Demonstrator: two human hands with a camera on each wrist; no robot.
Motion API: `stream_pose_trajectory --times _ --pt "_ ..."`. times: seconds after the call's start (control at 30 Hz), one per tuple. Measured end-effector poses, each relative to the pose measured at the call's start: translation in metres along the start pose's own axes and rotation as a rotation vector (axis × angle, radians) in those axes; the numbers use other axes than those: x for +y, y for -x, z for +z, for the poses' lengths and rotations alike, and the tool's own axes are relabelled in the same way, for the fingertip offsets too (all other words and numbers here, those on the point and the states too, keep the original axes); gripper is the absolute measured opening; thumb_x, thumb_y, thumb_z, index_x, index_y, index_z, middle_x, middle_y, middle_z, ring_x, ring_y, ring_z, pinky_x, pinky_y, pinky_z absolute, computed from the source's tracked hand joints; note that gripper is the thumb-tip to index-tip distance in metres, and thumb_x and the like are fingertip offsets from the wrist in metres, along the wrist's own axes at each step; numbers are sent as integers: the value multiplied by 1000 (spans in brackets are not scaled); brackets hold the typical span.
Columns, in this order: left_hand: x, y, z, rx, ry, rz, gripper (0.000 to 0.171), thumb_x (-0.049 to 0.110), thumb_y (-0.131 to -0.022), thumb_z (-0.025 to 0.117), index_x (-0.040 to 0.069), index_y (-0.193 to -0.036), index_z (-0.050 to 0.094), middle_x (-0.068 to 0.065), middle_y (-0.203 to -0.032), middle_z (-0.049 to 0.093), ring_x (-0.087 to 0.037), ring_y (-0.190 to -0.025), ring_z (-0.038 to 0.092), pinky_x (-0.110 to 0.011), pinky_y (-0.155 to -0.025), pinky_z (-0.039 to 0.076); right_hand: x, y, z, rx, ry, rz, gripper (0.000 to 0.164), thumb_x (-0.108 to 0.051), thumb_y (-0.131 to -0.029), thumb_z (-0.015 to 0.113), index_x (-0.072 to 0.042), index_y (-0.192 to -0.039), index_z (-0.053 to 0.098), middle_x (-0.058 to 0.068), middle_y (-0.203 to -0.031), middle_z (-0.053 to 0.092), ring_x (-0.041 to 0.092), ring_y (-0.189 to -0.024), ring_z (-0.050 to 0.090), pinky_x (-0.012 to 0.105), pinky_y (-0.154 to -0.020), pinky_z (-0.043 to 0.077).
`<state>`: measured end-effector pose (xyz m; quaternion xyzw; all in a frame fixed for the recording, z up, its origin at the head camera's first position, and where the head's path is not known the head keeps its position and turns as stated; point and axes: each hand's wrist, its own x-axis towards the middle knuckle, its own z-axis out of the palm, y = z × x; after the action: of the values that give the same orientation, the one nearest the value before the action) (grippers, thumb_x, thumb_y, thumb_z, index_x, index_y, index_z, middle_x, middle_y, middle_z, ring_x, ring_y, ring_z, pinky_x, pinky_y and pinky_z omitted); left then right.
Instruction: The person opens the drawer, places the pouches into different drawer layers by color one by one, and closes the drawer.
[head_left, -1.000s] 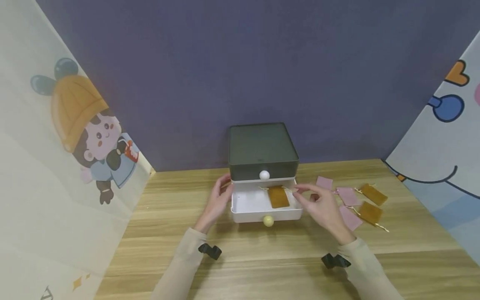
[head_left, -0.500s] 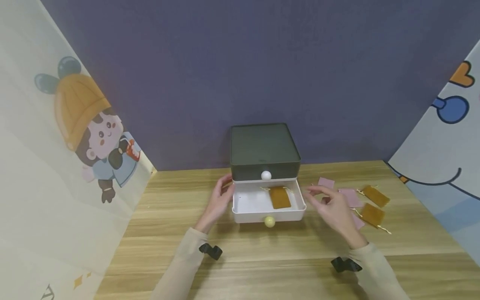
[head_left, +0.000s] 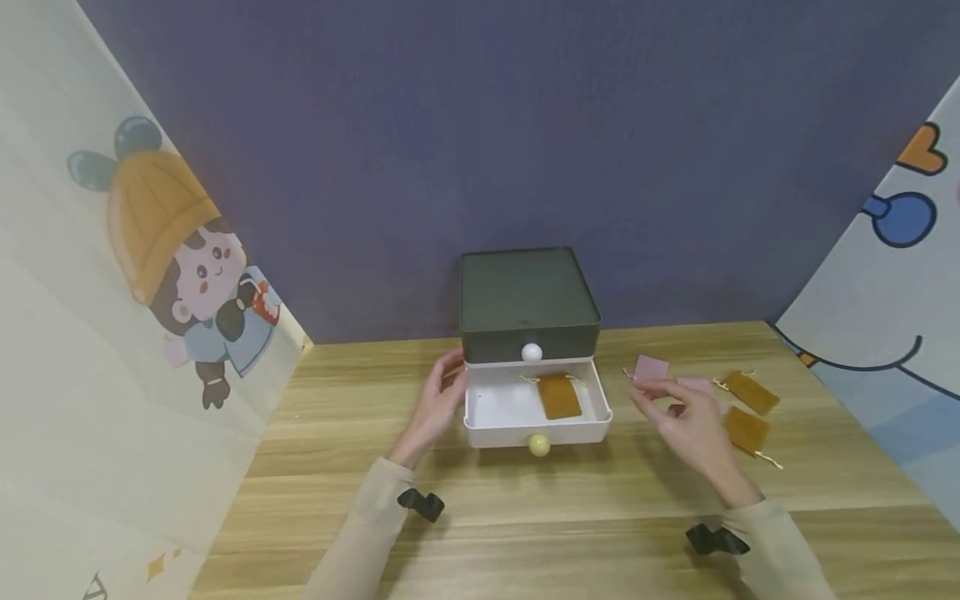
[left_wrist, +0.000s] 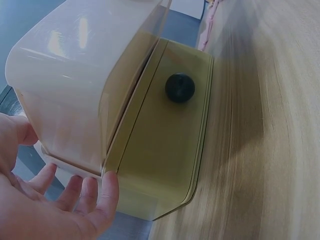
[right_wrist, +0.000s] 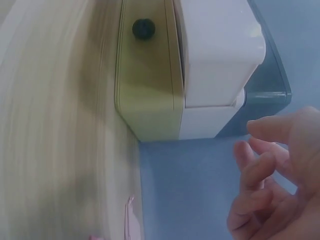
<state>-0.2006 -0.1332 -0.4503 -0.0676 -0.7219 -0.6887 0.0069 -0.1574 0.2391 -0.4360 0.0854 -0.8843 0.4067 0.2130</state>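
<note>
A small drawer cabinet with a dark green top section stands against the back wall. Its white drawer is pulled out, and a brown drawstring pouch lies flat inside, right of centre. My left hand rests at the cabinet's left side; in the left wrist view its fingertips touch the side wall near the drawer. Between the drawer and the loose pouches, my right hand hovers over the table with nothing held, thumb and fingers bent loosely. The right wrist view shows those fingers apart from the white drawer.
Right of the cabinet lie pink pouches, partly hidden by the right hand, and two brown pouches with pale cords. Below the white drawer sits a yellowish drawer with a dark knob. A dark blue wall closes the back.
My right hand has moved right, away from the pouch in the drawer and past the drawer's right rim, towards the loose pouches. My left hand has stayed at the cabinet's side.
</note>
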Motion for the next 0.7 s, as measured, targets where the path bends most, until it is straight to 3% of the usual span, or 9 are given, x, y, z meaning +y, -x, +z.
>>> stream_pose_trajectory --times 0.3,0.5,0.7 --pt "-2 0 -1 -11 -1 17 53 15 -111 53 3 -161 38 -22 -165 42 -44 -147 50 -52 -115 53 16 7 -12 -5 61 54 20 -20 -96 80 -10 -113 82 11 -95 78 3 -45 44 24 -41 37" --pt "0 -1 -1 -10 1 -2 53 15 -111 54 5 -161 39 -20 -165 43 -41 -146 51 -51 -114 53 28 13 -17 38 60 29 19 -13 -92 82 -7 -110 83 15 -97 81 -5 -63 57 11 -55 45" --pt "1 -1 -1 -10 -3 -6 53 16 -111 54 6 -161 40 -19 -165 44 -40 -146 51 -51 -114 54 37 17 -19 59 73 35 19 -13 -89 83 -8 -108 83 13 -88 80 -8 -67 59 8 -58 46"
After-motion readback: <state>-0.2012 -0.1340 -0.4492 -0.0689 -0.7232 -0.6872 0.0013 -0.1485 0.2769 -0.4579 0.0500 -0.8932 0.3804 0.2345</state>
